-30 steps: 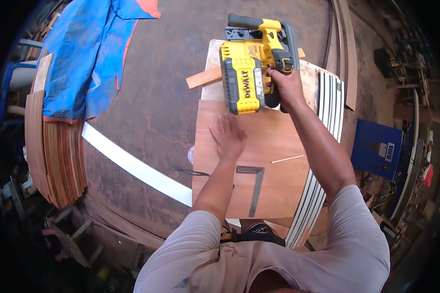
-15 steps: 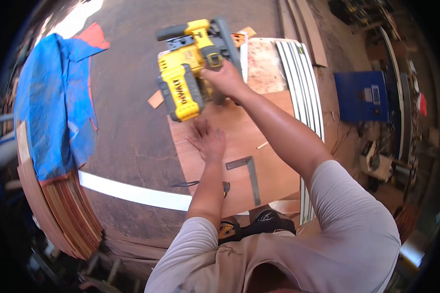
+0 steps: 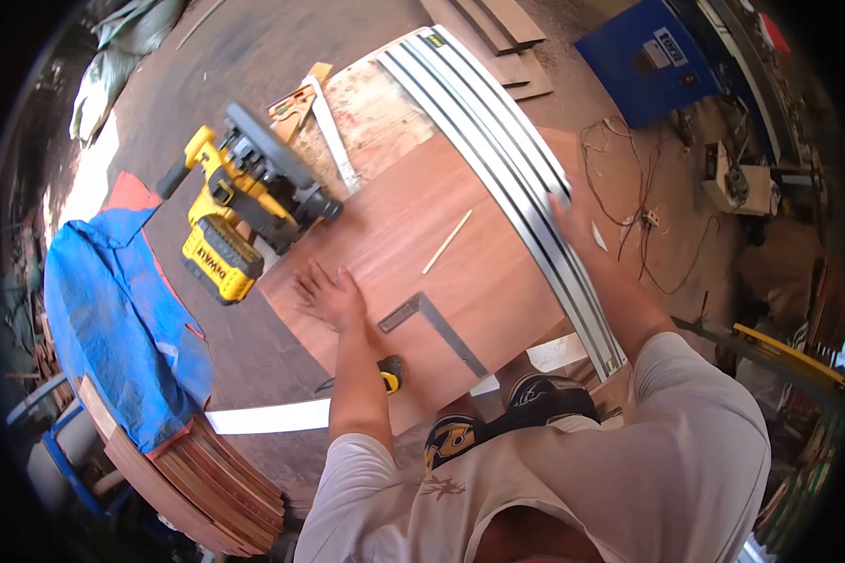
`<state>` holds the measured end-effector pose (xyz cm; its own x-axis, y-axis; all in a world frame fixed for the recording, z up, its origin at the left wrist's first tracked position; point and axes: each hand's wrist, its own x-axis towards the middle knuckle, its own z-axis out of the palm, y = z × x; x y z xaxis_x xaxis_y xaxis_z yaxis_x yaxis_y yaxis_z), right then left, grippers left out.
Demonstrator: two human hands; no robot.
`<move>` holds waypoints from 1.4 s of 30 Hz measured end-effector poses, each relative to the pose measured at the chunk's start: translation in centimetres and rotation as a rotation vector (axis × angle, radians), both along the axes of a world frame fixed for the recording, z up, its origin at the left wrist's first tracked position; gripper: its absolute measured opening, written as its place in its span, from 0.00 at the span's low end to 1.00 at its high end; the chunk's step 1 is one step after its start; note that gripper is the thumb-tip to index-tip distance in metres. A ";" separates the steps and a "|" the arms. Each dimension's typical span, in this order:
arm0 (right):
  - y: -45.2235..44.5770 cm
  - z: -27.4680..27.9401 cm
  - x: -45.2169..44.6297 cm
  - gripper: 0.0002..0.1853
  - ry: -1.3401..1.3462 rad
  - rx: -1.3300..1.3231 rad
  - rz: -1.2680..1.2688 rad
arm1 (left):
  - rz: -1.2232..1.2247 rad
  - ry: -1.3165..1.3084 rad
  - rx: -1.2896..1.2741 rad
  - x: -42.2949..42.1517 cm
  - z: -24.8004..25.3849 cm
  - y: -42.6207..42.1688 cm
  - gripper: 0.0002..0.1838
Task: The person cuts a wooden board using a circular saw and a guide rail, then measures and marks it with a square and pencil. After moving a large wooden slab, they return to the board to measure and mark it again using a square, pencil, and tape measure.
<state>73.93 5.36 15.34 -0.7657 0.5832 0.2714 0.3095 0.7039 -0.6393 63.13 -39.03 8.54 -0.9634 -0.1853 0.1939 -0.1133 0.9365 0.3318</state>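
Note:
My left hand [image 3: 331,298] lies flat with fingers spread on a reddish plywood sheet [image 3: 479,281]. My right hand [image 3: 577,225], blurred, is at the outer edge of a long silver guide rail [image 3: 498,159] with dark stripes; its fingers are not clear. Beyond my left hand, a yellow and black cordless circular saw [image 3: 218,178] stands at the sheet's far left edge, out of both hands. On the sheet lie a try square [image 3: 455,342] and a pencil [image 3: 448,241]. A tape measure [image 3: 391,375] sits beside my left forearm.
An orange tool [image 3: 296,108] and a white strip [image 3: 331,131] lie at the table's far end. On the left, a blue tarp [image 3: 113,319] covers stacked boards [image 3: 216,479]. A blue machine [image 3: 648,61] and loose cables [image 3: 648,216] are on the right.
My right hand has let go of the circular saw, now set down at the far left, and moved right to the guide rail. My left hand stays on the sheet. The view has turned.

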 end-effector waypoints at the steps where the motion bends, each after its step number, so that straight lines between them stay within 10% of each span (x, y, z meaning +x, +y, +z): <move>1: 4.2 -1.5 5.0 0.28 -0.171 0.093 -0.077 | 0.018 -0.009 -0.016 0.1 0.1 0.0 0.35; 7: 10.5 -4.5 24.4 0.39 -0.726 -0.456 -0.303 | 0.000 -0.107 -0.059 -0.1 0.7 0.0 0.37; 10: 10.7 -7.0 26.2 0.39 -0.441 -0.630 -0.285 | -0.079 -0.273 -0.031 -1.3 1.0 -2.0 0.38; 26: 21.0 13.4 48.7 0.38 -0.588 -0.134 -0.724 | -0.866 -0.422 0.497 18.1 6.7 9.4 0.30; 35: 27.2 25.0 57.9 0.33 -0.883 0.349 -0.780 | -0.679 -0.574 0.473 27.6 6.9 -2.2 0.27; 42: 35.4 21.5 55.3 0.29 -1.084 0.355 -0.559 | -0.249 -0.743 0.374 37.9 4.0 -11.3 0.32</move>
